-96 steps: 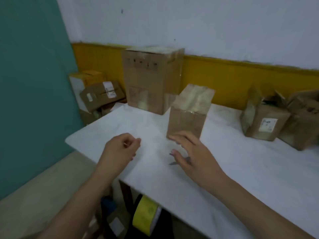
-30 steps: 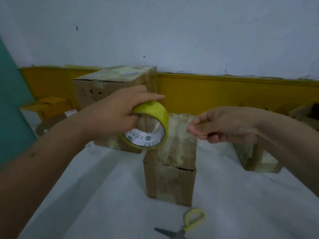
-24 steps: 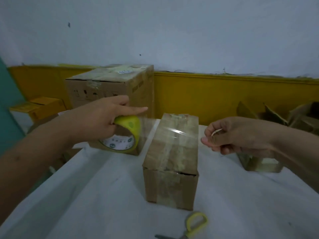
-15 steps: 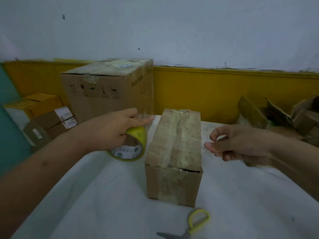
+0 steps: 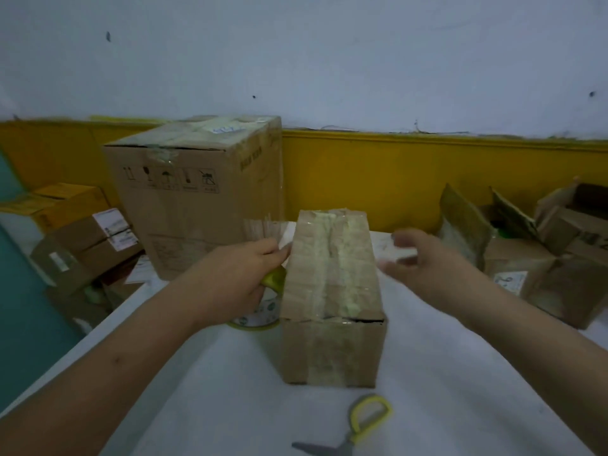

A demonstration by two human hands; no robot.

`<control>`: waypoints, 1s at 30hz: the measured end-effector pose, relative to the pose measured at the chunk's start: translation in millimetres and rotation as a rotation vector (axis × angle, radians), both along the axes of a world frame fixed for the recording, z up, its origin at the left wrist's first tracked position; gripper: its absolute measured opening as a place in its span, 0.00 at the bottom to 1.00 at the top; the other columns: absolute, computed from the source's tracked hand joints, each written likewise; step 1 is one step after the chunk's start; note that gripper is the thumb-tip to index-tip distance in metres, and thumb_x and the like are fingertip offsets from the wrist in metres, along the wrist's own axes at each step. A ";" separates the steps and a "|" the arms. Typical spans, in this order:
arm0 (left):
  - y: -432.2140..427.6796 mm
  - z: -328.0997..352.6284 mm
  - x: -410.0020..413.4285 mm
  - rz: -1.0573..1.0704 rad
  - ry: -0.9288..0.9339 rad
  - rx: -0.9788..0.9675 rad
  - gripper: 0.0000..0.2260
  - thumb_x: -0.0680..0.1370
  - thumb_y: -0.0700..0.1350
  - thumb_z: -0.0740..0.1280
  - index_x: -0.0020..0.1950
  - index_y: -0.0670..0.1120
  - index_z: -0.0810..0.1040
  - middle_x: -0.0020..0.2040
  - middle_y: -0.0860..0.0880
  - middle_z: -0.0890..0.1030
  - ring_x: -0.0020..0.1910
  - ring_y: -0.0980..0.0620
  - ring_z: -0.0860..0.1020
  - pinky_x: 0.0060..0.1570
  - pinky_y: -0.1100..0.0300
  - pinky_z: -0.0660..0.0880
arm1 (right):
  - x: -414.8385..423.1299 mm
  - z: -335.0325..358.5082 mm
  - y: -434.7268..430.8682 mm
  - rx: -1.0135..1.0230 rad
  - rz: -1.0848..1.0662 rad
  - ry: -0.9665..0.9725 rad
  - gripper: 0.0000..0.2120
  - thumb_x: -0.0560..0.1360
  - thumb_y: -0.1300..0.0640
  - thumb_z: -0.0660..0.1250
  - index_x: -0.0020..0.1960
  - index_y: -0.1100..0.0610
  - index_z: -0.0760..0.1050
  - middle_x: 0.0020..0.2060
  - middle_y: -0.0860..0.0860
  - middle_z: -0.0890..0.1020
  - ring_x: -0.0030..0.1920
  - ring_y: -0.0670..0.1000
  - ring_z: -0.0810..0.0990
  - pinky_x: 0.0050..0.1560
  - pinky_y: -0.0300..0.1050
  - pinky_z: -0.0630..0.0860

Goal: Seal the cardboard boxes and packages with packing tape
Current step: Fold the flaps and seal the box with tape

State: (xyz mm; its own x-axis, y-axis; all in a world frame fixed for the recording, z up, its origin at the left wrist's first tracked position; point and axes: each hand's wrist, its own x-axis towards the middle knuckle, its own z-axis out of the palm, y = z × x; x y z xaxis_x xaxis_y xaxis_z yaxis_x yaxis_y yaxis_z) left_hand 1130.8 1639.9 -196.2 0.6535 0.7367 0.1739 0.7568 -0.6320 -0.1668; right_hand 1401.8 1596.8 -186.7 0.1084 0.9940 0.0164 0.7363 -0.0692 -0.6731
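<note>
Mid-table: one taped box (image 5: 332, 291), one scissors (image 5: 358, 426); left hand (image 5: 237, 287) grips tape roll (image 5: 263, 315); right hand (image 5: 431, 268) blurred, apparently spread.

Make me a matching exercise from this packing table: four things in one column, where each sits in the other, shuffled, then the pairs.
1 scissors
2 tape roll
3 large box
4 open boxes

A at the table's right side, flaps up
B gripped by the left hand
C lying in front of the small box
D standing behind the left hand, back left

Pairs: 1-C, 2-B, 3-D, 4-A
</note>
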 end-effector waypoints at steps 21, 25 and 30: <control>-44.3 -38.6 134.7 -0.074 -1.702 -0.473 0.20 0.82 0.48 0.65 0.55 0.78 0.69 0.51 0.70 0.79 0.51 0.70 0.78 0.42 0.73 0.75 | 59.3 -13.2 0.5 -0.351 0.106 0.675 0.49 0.51 0.24 0.75 0.68 0.42 0.73 0.62 0.53 0.81 0.60 0.57 0.81 0.67 0.59 0.73; -32.3 -23.2 123.0 -0.202 -1.451 -0.415 0.10 0.82 0.50 0.62 0.63 0.58 0.73 0.48 0.56 0.80 0.48 0.55 0.80 0.47 0.65 0.75 | 73.9 -20.6 -4.1 -0.294 0.044 0.766 0.30 0.65 0.35 0.74 0.60 0.52 0.80 0.54 0.59 0.84 0.57 0.62 0.82 0.64 0.64 0.75; -10.9 -8.4 46.2 -0.128 -0.741 -0.147 0.28 0.73 0.39 0.59 0.71 0.59 0.72 0.62 0.56 0.79 0.59 0.61 0.77 0.56 0.68 0.73 | 91.5 -34.7 -9.6 -0.284 0.030 0.911 0.24 0.71 0.43 0.72 0.61 0.56 0.78 0.52 0.58 0.85 0.52 0.59 0.85 0.56 0.55 0.80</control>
State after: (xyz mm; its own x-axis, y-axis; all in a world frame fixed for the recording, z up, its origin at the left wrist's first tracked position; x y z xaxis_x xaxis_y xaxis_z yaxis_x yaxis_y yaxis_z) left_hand 1177.0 1629.0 -204.6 0.4859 0.7126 0.5060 0.5577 -0.6986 0.4483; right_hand 1493.3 1587.2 -221.4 -0.0650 0.9503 -0.3044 -0.0582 -0.3081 -0.9496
